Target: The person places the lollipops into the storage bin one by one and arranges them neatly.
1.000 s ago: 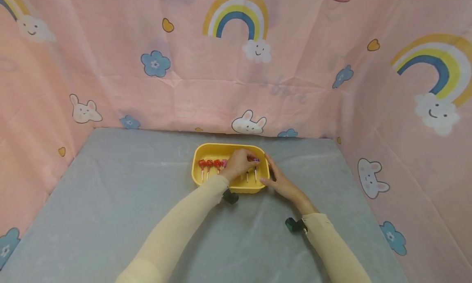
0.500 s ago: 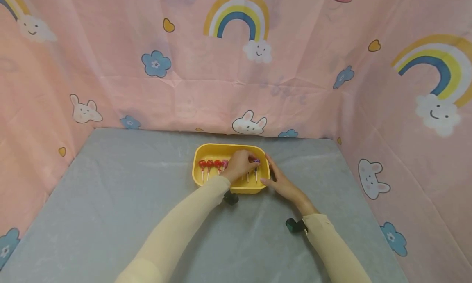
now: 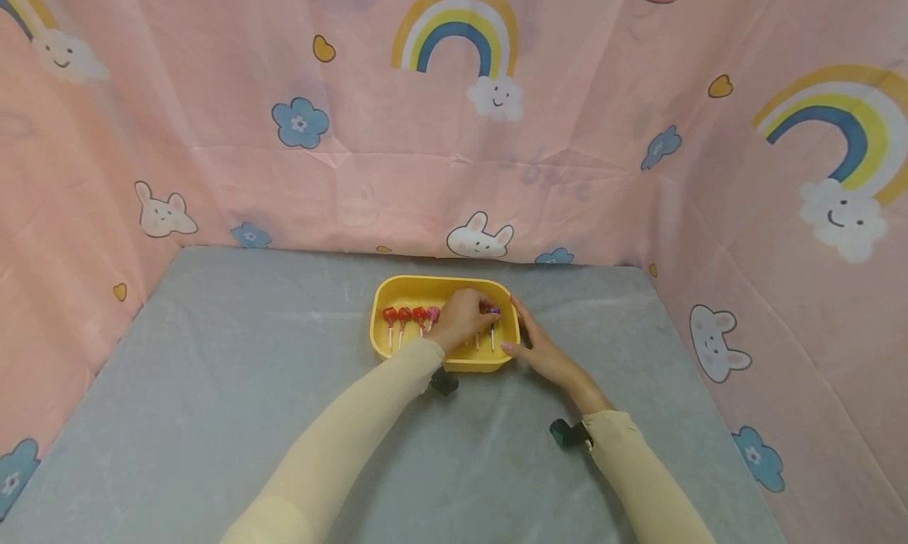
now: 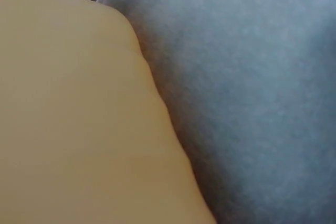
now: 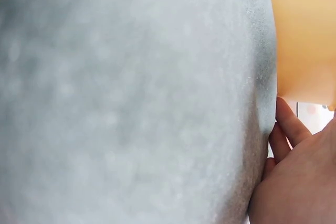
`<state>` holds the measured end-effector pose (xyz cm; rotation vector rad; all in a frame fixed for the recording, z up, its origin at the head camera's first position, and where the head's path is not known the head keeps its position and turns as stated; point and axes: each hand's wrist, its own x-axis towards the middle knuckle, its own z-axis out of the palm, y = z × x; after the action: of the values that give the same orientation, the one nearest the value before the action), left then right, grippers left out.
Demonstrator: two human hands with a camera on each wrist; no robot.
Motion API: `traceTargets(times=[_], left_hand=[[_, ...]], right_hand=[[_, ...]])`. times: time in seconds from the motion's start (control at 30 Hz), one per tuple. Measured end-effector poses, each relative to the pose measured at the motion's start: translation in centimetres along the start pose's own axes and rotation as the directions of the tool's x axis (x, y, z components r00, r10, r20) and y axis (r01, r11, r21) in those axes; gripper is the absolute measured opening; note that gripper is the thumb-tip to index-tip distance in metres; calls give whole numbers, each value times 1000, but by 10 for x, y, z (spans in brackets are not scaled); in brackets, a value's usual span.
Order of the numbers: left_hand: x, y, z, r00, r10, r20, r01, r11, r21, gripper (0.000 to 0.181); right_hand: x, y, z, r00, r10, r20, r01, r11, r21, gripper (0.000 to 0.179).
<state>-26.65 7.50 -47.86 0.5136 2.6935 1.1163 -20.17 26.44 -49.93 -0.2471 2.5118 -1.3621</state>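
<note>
A yellow plastic tub (image 3: 407, 282) stands on the grey cloth near its back edge. Inside lies a row of lollipops: red ones (image 3: 403, 314) at the left, a pink one (image 3: 433, 314) beside them and a purple one (image 3: 494, 311) at the right end. My left hand (image 3: 459, 317) reaches over the row and pinches the purple lollipop's head; it hides the middle of the row. My right hand (image 3: 542, 352) holds the tub's right end, thumb at the front corner and fingers along the outer wall. In the right wrist view, its fingers (image 5: 292, 121) lie by the yellow wall.
Grey cloth (image 3: 234, 355) covers the table. Pink printed curtains (image 3: 355, 181) hang close behind it and at both sides. Dark wrist cameras (image 3: 444, 381) sit on both wrists. The tub's yellow wall (image 4: 79, 103) fills much of the left wrist view.
</note>
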Motion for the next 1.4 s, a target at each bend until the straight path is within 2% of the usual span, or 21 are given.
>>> traceTargets(times=[0.67,0.9,1.13,1.4], left_hand=[[6,-3,8,998,50,-38,-44,988,150,25],[7,-4,9,999,45,-29,-40,987,156,24],[6,-3,8,999,37,-20,-33,987,160,24],[2,-1,5,1000,11,-2,-11,988,153,26]], right_hand=[[0,0,-2,1000,-7,6,7,1000,11,87],[-2,-7,-2,1000,16,13,-16,1000,-4,87],[0,-1,-1,1000,-6,-10,6,1000,-6,87],[0,0,0,1000,10,-13,-10,1000,-9,87]])
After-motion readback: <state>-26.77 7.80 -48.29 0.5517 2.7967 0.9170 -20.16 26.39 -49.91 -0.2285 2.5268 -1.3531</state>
